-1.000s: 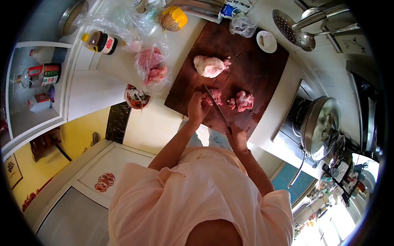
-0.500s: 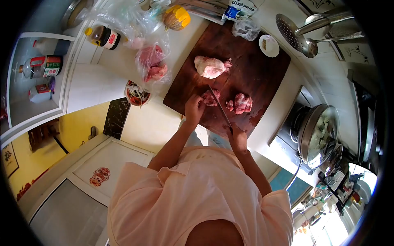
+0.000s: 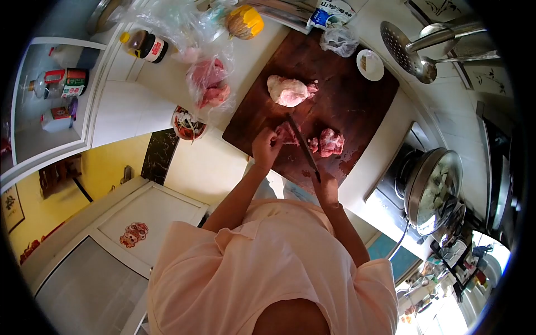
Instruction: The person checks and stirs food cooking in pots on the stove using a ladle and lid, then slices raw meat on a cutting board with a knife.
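My right hand (image 3: 326, 190) is closed round the handle of a kitchen knife (image 3: 304, 146), whose dark blade points up and to the left over the cutting board. Beneath and beside the blade lies a small piece of red meat (image 3: 287, 134). The fingers of my left hand (image 3: 267, 147) pinch this piece at its left end. A larger pale, fatty chunk of meat (image 3: 288, 91) rests farther up the wooden cutting board (image 3: 340, 72). To the right of the blade are cut red pieces of meat (image 3: 330, 142).
A small white dish (image 3: 377, 68) and a plastic bag (image 3: 339, 42) sit at the board's far right. Bagged meat (image 3: 209, 81), a sauce bottle (image 3: 146, 47) and a cut pumpkin (image 3: 244, 22) stand left. On the right, a lidded pan (image 3: 438, 184) occupies the stove.
The knife blade has turned so that more of its flat side shows. My left hand stays at the meat, and the whole view has shifted slightly.
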A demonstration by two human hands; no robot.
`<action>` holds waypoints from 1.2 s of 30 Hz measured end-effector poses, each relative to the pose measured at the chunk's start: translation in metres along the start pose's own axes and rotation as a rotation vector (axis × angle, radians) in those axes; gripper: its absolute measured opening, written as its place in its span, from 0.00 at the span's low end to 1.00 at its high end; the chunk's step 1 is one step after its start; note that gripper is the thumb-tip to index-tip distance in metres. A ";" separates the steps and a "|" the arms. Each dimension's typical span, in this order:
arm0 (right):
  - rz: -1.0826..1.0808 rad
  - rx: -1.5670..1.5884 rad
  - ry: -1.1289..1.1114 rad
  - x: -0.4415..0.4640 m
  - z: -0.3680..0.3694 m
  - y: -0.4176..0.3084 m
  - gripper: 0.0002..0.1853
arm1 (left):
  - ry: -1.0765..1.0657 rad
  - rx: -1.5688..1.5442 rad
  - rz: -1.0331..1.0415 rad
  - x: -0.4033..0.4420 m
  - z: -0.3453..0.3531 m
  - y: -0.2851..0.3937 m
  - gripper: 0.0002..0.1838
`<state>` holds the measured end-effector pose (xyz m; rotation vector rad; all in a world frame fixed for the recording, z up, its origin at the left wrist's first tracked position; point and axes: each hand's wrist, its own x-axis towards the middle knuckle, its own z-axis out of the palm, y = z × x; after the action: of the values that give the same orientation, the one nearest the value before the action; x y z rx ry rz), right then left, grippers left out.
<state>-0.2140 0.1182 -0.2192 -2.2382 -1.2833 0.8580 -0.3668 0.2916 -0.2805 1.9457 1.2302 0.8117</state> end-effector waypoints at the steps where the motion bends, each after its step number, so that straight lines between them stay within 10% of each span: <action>1: 0.013 0.023 0.001 0.001 -0.005 0.002 0.10 | -0.025 -0.015 -0.027 -0.002 -0.003 -0.002 0.11; 36: 0.031 0.111 -0.247 0.000 0.006 -0.013 0.13 | -0.040 -0.023 0.004 -0.010 -0.012 -0.006 0.06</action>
<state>-0.2261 0.1245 -0.2160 -2.1206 -1.2743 1.2182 -0.3828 0.2866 -0.2802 1.9380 1.1888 0.7821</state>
